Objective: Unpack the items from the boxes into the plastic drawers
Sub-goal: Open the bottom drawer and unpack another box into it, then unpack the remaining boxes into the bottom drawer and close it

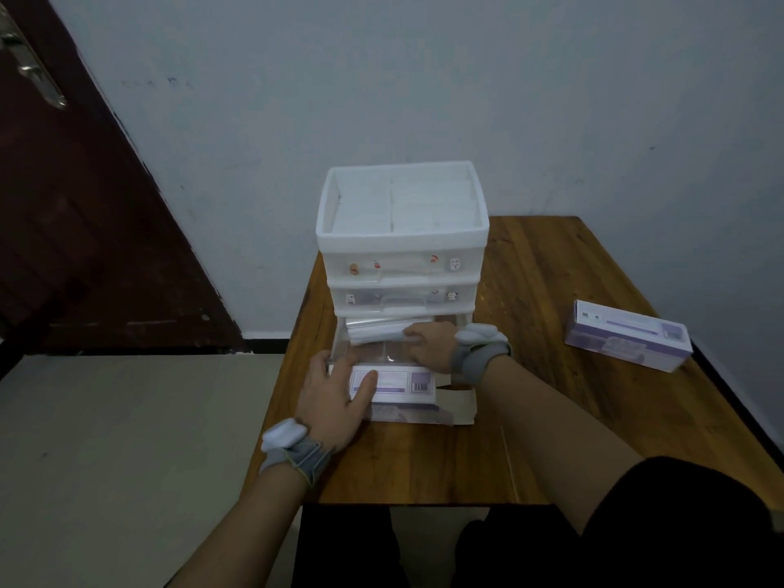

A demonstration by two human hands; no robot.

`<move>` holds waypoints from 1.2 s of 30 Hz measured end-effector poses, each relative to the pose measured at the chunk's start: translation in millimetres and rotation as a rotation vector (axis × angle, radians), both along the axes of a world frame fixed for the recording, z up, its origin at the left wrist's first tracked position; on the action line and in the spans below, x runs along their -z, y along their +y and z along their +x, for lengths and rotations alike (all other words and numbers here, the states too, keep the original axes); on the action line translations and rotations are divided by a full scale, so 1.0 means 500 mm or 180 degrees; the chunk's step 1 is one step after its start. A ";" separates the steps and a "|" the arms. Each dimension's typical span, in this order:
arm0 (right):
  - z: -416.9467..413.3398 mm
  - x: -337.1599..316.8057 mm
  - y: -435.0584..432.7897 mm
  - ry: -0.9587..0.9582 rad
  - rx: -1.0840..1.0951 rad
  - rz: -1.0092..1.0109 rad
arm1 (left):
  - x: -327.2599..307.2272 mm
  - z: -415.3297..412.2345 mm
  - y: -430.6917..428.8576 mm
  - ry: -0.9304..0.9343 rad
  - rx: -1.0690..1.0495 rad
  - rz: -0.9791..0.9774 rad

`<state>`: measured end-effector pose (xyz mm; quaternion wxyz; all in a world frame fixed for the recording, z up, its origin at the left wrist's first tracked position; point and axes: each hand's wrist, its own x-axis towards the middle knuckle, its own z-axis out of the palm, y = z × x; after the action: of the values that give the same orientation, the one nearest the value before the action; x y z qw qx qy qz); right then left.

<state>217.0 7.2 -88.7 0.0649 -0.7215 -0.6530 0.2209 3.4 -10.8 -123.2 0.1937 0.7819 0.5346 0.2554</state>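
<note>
Right hand (430,345) sits in the pulled-out bottom drawer (373,354), fingers closed over a stack of clear-wrapped packets (377,328). Left hand (335,394) lies flat, fingers spread, on the purple-and-white box (394,384) just in front of the drawer. Both wrists carry grey bands. Drawer unit (403,248) stands on the wooden table (551,375); second box (628,335) lies well off to the right.
</note>
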 end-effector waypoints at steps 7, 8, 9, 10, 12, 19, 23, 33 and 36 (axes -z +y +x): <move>0.051 -0.016 -0.054 0.0500 0.0451 0.1473 | -0.041 0.014 -0.030 0.0329 -0.0229 0.0329; 0.068 -0.019 -0.070 0.0467 0.0552 0.1705 | -0.046 0.026 -0.035 0.0323 -0.0185 0.0541; 0.089 -0.024 -0.087 0.0439 0.0700 0.1861 | -0.049 0.043 -0.040 0.0327 -0.0129 0.0688; 0.102 -0.025 -0.093 0.0448 0.0856 0.1937 | -0.051 0.050 -0.039 0.0353 -0.0085 0.0748; 0.155 -0.028 -0.126 0.0467 0.1181 0.1914 | -0.054 0.086 -0.050 0.0353 0.0111 0.0800; 0.326 -0.028 -0.222 0.0220 0.1675 0.1147 | -0.041 0.189 -0.089 0.0407 0.0893 0.1086; 0.387 -0.015 -0.254 -0.0022 0.2304 0.0259 | -0.033 0.208 -0.094 0.0568 0.0831 0.1008; 0.417 0.008 -0.317 -0.0831 0.1793 -0.0196 | -0.037 0.204 -0.097 0.0613 0.0707 0.0849; 0.412 -0.002 -0.321 -0.1480 0.1511 0.0506 | -0.030 0.204 -0.095 0.0630 0.0591 0.0793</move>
<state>423.2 -153.2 -88.0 0.0199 -0.8771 -0.4793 -0.0223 105.5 -58.5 -108.4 0.0645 0.8672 0.4408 0.2225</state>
